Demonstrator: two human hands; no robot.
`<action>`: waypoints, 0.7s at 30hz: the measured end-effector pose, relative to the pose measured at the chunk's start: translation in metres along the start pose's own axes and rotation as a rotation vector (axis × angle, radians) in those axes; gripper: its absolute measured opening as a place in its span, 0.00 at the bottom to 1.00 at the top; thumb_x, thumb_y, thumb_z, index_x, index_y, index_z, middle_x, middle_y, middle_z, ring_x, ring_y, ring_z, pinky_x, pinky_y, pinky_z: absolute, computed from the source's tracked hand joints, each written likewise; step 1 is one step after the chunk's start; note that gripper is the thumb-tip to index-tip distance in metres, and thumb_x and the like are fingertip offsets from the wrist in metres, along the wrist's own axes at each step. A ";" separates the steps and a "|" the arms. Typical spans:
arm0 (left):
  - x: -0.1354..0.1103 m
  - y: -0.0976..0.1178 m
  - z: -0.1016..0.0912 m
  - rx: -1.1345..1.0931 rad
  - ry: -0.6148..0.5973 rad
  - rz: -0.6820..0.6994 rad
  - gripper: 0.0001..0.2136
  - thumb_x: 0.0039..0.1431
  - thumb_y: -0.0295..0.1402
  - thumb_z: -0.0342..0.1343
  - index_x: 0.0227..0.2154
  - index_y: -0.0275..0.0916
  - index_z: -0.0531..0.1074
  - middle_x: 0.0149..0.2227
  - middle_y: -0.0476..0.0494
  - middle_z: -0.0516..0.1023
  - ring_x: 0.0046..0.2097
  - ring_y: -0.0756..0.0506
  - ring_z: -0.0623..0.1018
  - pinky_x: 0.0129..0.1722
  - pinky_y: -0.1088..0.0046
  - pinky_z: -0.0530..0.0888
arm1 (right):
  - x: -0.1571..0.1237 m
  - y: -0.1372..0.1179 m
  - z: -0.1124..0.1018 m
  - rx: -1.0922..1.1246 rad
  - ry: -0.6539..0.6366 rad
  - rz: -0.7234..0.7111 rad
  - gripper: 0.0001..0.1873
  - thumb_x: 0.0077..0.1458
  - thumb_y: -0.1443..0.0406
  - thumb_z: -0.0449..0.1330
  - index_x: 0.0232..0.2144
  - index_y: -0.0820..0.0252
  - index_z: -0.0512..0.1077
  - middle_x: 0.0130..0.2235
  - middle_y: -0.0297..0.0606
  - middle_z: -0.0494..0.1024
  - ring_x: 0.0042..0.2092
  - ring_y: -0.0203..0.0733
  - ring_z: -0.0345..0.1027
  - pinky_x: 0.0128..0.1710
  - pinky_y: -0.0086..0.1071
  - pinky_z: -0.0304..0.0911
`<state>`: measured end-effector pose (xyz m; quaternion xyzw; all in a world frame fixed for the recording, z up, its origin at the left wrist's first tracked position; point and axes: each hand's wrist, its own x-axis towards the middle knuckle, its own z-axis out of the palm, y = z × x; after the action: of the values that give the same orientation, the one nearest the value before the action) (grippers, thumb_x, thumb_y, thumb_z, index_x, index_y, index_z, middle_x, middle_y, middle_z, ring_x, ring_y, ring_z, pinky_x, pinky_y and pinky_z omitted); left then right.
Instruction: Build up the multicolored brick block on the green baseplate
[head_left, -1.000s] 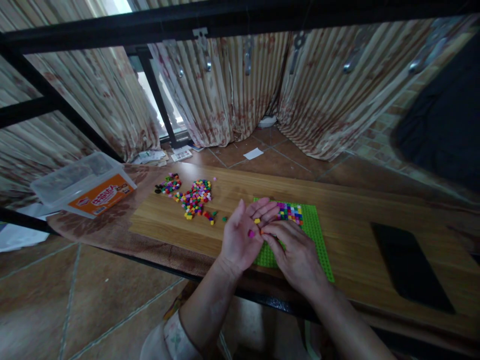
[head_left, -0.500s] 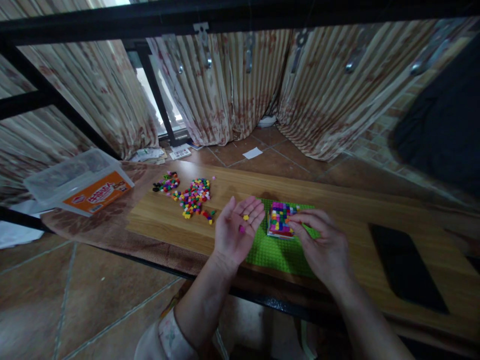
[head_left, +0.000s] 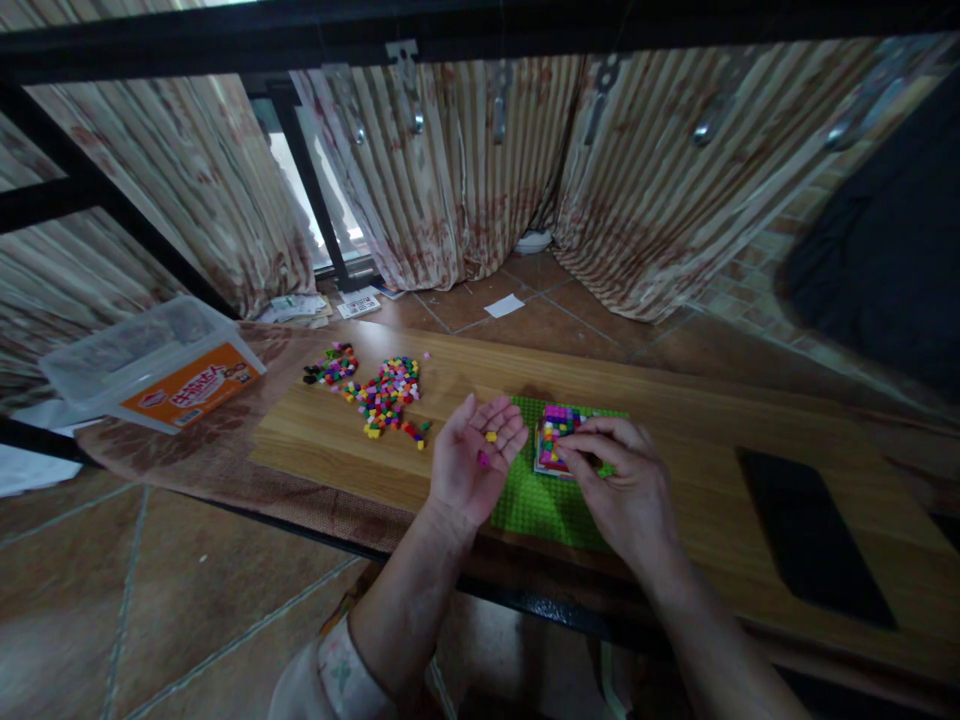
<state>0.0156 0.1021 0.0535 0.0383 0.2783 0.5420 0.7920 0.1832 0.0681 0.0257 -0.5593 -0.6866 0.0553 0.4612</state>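
My left hand is palm up with its fingers stretched out. On it lie a small yellow toy brick near the fingers and a magenta brick in the palm. My right hand is closed in a pinch, its fingertips at the top of a multicoloured block of bricks. Whatever is between those fingertips is too small and covered to make out. The block stands on a green studded baseplate, and the right hand hides its right part.
Loose coloured bricks lie in piles left of my hands. A clear plastic tub with an orange label stands at the table's left end. A dark flat slab lies on the wooden board at right. A black bar crosses overhead.
My right hand has moved left across the top of the brick block and still pinches. My left hand stays palm up with the same bricks on it.
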 end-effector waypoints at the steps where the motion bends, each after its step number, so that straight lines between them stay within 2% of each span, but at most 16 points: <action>1: 0.000 0.000 0.000 0.000 -0.001 0.000 0.17 0.65 0.38 0.50 0.31 0.31 0.77 0.31 0.40 0.80 0.34 0.49 0.79 0.42 0.73 0.75 | 0.000 0.000 0.001 0.007 0.005 0.011 0.05 0.57 0.63 0.63 0.30 0.52 0.79 0.38 0.36 0.75 0.44 0.42 0.67 0.44 0.39 0.63; 14: 0.000 -0.003 0.004 0.020 -0.020 0.005 0.19 0.66 0.41 0.49 0.33 0.31 0.77 0.32 0.39 0.80 0.36 0.48 0.79 0.45 0.72 0.74 | 0.004 -0.001 -0.001 -0.030 -0.036 0.003 0.06 0.56 0.65 0.63 0.28 0.52 0.79 0.37 0.36 0.75 0.43 0.43 0.66 0.44 0.40 0.62; 17: -0.001 -0.003 0.004 0.013 -0.062 0.004 0.20 0.66 0.44 0.48 0.35 0.31 0.78 0.35 0.37 0.81 0.39 0.46 0.80 0.48 0.70 0.74 | 0.005 0.001 -0.003 -0.016 -0.034 0.001 0.05 0.55 0.65 0.64 0.28 0.51 0.79 0.38 0.35 0.75 0.43 0.42 0.67 0.44 0.40 0.63; 21: -0.006 -0.003 0.005 0.015 -0.150 -0.016 0.23 0.65 0.47 0.47 0.40 0.31 0.77 0.43 0.33 0.81 0.47 0.42 0.80 0.54 0.67 0.72 | 0.004 -0.006 -0.007 -0.005 0.054 -0.048 0.04 0.56 0.64 0.63 0.34 0.50 0.79 0.38 0.36 0.75 0.43 0.42 0.67 0.44 0.40 0.64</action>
<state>0.0188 0.0969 0.0590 0.0824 0.2225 0.5294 0.8145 0.1837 0.0661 0.0352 -0.5452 -0.6871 0.0276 0.4794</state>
